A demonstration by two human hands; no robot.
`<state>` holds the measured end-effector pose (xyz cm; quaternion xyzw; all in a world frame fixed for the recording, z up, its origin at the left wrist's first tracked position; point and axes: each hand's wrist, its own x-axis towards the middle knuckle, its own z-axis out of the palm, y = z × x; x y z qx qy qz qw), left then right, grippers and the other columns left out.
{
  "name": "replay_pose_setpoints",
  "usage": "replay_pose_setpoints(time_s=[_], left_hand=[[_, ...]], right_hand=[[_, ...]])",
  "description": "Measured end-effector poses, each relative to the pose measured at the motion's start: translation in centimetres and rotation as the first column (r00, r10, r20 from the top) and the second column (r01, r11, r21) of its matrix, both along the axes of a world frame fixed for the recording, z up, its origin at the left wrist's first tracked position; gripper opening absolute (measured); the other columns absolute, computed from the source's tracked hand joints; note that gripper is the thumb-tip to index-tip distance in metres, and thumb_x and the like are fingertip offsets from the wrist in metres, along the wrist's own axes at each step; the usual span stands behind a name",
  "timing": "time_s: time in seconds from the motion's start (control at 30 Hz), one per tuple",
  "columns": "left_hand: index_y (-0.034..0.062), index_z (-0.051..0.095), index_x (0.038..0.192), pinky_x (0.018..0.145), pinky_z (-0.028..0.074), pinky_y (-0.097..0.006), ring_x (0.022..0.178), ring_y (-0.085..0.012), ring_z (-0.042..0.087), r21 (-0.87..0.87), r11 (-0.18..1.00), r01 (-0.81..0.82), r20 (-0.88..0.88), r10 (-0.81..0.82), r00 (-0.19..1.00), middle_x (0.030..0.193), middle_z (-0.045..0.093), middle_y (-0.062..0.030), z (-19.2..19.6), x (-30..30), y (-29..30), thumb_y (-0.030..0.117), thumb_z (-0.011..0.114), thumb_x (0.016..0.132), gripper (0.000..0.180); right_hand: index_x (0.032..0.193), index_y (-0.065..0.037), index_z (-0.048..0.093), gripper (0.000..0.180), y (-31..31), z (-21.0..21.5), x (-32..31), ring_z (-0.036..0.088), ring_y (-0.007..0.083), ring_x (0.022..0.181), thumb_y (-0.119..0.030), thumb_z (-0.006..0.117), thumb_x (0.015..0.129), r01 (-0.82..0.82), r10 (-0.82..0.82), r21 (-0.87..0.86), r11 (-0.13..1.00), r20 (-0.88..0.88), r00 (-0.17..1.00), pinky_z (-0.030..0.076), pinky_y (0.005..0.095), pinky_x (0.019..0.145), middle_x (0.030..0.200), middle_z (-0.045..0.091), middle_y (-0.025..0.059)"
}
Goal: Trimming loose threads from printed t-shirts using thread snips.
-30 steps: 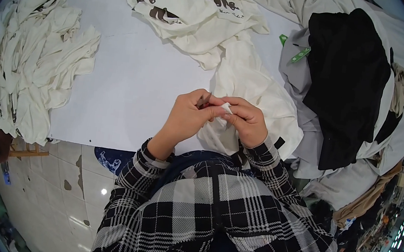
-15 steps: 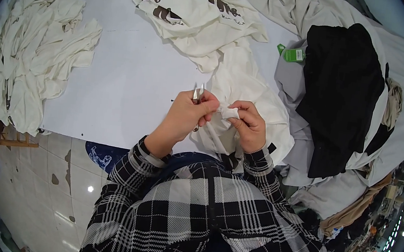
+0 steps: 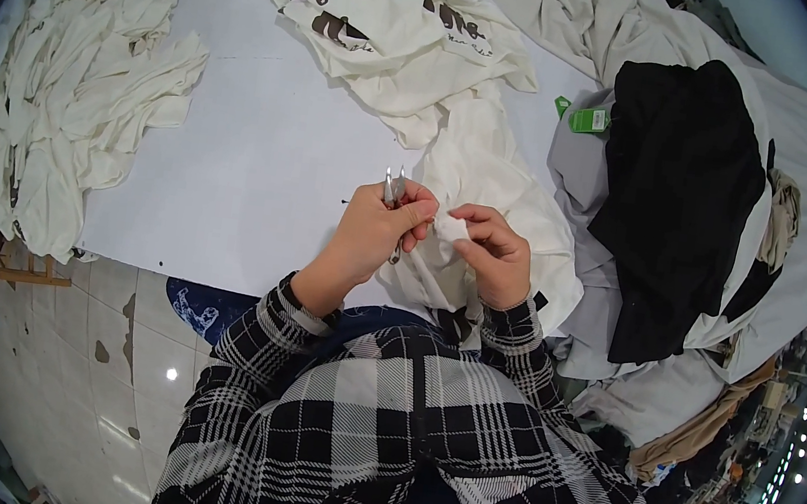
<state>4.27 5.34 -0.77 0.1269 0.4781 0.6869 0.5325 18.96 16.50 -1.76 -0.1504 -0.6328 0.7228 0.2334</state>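
My left hand (image 3: pixel 368 233) is closed around small metal thread snips (image 3: pixel 394 187), whose two pointed blades stick up past the fingers, apart at the tips. Its thumb and forefinger also pinch a bit of the white printed shirt (image 3: pixel 499 168). Close beside it, my right hand (image 3: pixel 501 261) has a bunched edge of the same cloth between thumb and fingers, in a loose grip. From my hands the shirt spreads away over the table, its dark printing at the far end. Whatever sits right between the left fingertips is too small to make out.
A heap of white shirts (image 3: pixel 78 111) covers the left of the white table (image 3: pixel 264 154). To the right, black cloth (image 3: pixel 677 200) lies over grey and pale fabric (image 3: pixel 794 109), with a green tag (image 3: pixel 589 121) beside it. Tiled floor (image 3: pixel 100 346) shows below the table edge.
The right fingers have loosened and spread a little around the bunched cloth, which has changed shape. My left hand keeps the snips in nearly the same place.
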Motion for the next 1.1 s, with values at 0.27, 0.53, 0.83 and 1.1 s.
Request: replay_pose_setpoints(time_s=[0.27, 0.53, 0.83, 1.1], left_hand=[[-0.0011, 0.06, 0.084, 0.056, 0.045, -0.027, 0.063, -0.0195, 0.059, 0.044, 0.982, 0.185, -0.758, -0.088, 0.647, 0.073, 0.061, -0.0109, 1.5, -0.8, 0.1, 0.008, 0.059, 0.08, 0.009], [-0.0016, 0.059, 0.085, 0.057, 0.044, -0.025, 0.062, -0.0118, 0.054, 0.14, 0.977, 0.164, -0.94, 0.079, 0.331, 0.072, 0.058, -0.0054, 1.9, -0.7, 0.9, 0.004, 0.059, 0.081, 0.007], [0.0011, 0.053, 0.112, 0.066, 0.044, -0.027, 0.069, -0.0176, 0.053, -0.175, 0.981, 0.084, -0.83, -0.193, 0.523, 0.081, 0.059, -0.0099, 2.3, -2.6, -1.8, 0.011, 0.061, 0.08, 0.034], [0.0021, 0.045, 0.113, 0.067, 0.046, -0.034, 0.074, -0.0278, 0.06, -0.278, 0.909, 0.311, -0.722, -0.412, 0.556, 0.083, 0.062, -0.0181, 2.3, -1.7, -1.4, 0.019, 0.064, 0.078, 0.042]], right_hand=[[0.107, 0.0, 0.055, 0.029, -0.5, 2.5, -2.1, 0.053, 0.0077, 0.08, 0.003, 0.059, 0.078, 0.024, -0.011, -0.126, 0.992, 0.102, 0.995, 0.041, 0.0195, 0.07, 0.099, 0.059, 0.0063], [0.094, 0.001, 0.063, 0.016, -0.3, 1.0, -2.4, 0.057, 0.0098, 0.082, 0.002, 0.059, 0.079, 0.008, -0.076, 0.32, 0.947, 0.198, 0.977, 0.044, 0.0209, 0.074, 0.09, 0.061, 0.0057], [0.09, 0.001, 0.059, 0.008, 1.4, -0.6, -2.1, 0.056, 0.0103, 0.082, -0.003, 0.055, 0.086, 0.058, -0.05, -0.049, 0.997, 0.159, 0.986, 0.043, 0.0216, 0.077, 0.083, 0.062, 0.0041], [0.09, 0.001, 0.059, 0.009, 1.9, -0.6, -2.0, 0.056, 0.0103, 0.082, -0.006, 0.055, 0.087, 0.064, -0.049, -0.093, 0.994, 0.161, 0.986, 0.043, 0.0222, 0.077, 0.084, 0.061, 0.0038]])
